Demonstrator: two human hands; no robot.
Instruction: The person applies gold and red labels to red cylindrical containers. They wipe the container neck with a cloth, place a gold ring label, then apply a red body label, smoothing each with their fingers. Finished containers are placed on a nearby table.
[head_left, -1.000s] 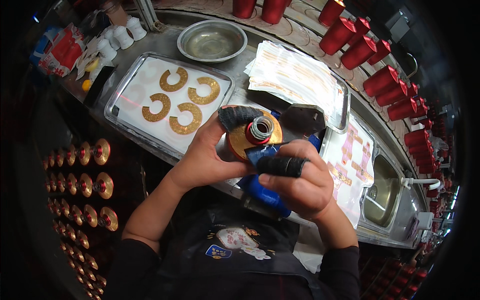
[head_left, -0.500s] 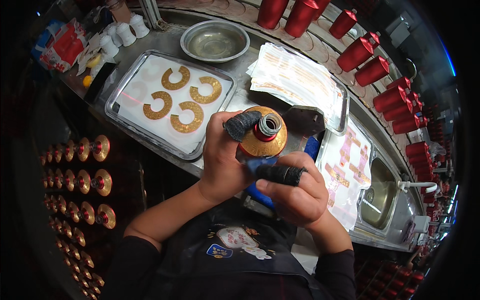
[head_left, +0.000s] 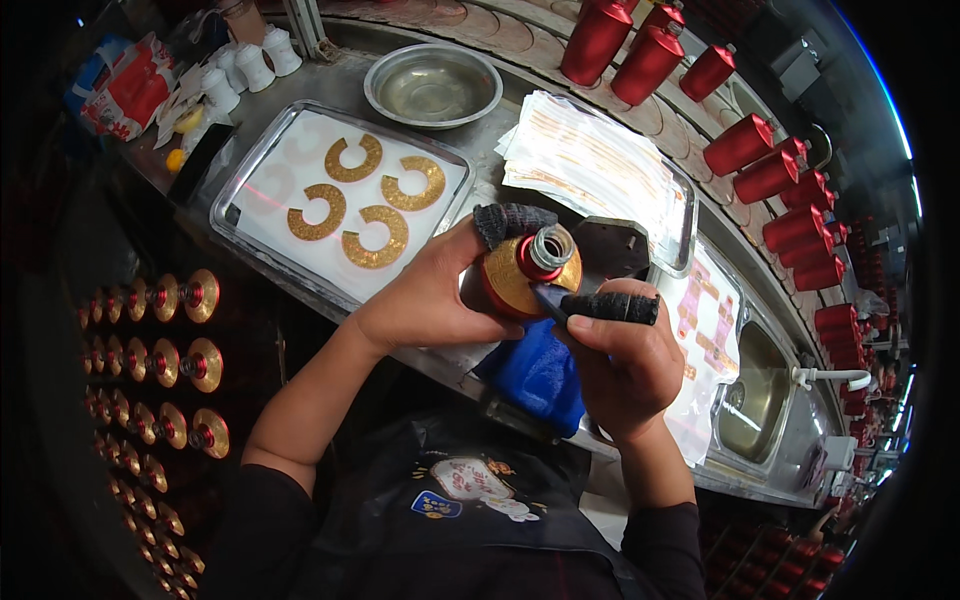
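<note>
My left hand (head_left: 430, 285), with a black finger cover, is wrapped round a red bottle whose sloping shoulder (head_left: 507, 278) carries a gold patterned decal. The bottle's threaded metal neck (head_left: 552, 245) is uncapped and tilts up and to the right. Closed in a pinch, my right hand (head_left: 632, 380) grips a small dark-blue flat scraper (head_left: 552, 298). The scraper's edge touches the gold shoulder just below the neck. A black cover is on a finger of this hand too. Most of the bottle's body is hidden behind my left hand and its own shoulder.
At the left lies a tray (head_left: 225, 195) with several gold C-shaped decals (head_left: 375, 236); behind it stands a metal bowl (head_left: 375, 105). Beyond my hands are stacked decal sheets (head_left: 590, 150) and a dark block (head_left: 614, 248). Blue padding (head_left: 540, 375) is below; a sink (head_left: 750, 415) is right. Red bottles (head_left: 648, 65) ride a curved conveyor.
The bottle has tipped and shifted slightly right. My right hand has moved right and down, my left hand has rolled round the bottle, and the conveyor's red bottles have travelled rightward.
</note>
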